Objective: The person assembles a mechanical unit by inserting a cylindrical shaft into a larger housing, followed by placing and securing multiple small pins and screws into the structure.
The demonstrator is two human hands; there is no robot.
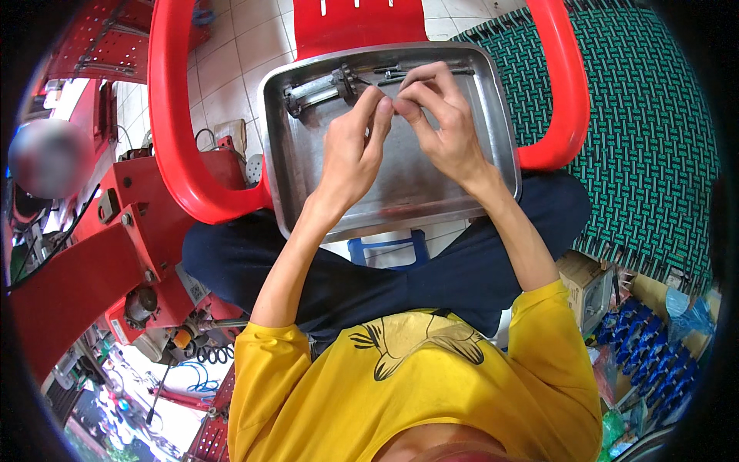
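Both my hands meet over a shallow metal tray (339, 225), fingertips nearly touching. My left hand (352, 150) is closed in a pinch between thumb and forefinger. My right hand (446, 127) is closed too, its thumb and curled forefinger pinched at the same spot. Whatever lies between the fingertips is too small or hidden to make out. Beyond my left hand, a dark metal assembly with a pale cylindrical middle (317, 98) lies aslant in the tray. Several thin dark rods (391, 77) rest along the far side, partly covered by my right hand.
The tray sits between the arms of a red plastic chair (171, 115), above my crossed legs. Red machinery (69, 285) stands close on the left. Rows of green and black pieces (643, 138) spread on the right, with a cardboard box (579, 269) and blue parts (647, 346) nearer.
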